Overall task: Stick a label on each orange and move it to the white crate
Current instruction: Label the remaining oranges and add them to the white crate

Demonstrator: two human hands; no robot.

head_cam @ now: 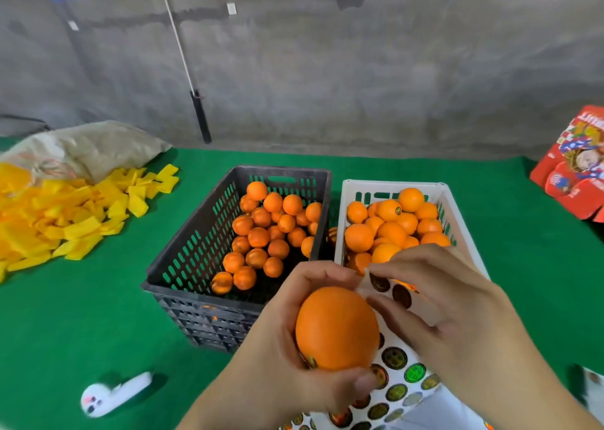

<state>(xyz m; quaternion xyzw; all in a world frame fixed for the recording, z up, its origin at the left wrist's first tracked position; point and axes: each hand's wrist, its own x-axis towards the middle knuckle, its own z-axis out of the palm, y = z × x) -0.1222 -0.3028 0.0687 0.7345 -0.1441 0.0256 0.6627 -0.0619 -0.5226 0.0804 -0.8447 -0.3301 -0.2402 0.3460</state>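
Peeling stage. Left hand (pixel 281 341) wrapped round orange (pixel 336 328), held over label sheet (pixel 397 377), near edge of white crate (pixel 351 191). Right hand (pixel 447 302) pinching at sheet's top corner; can't tell if a label's lifted yet. Best: peel slow, press flat on smooth rind, no creases. Labels round, shiny. Black crate (pixel 183 256) slotted plastic, approx. half full.

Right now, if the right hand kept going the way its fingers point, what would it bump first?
Probably the orange held by the left hand; the right hand's fingers point left over the sticker sheet, though depth is unclear.
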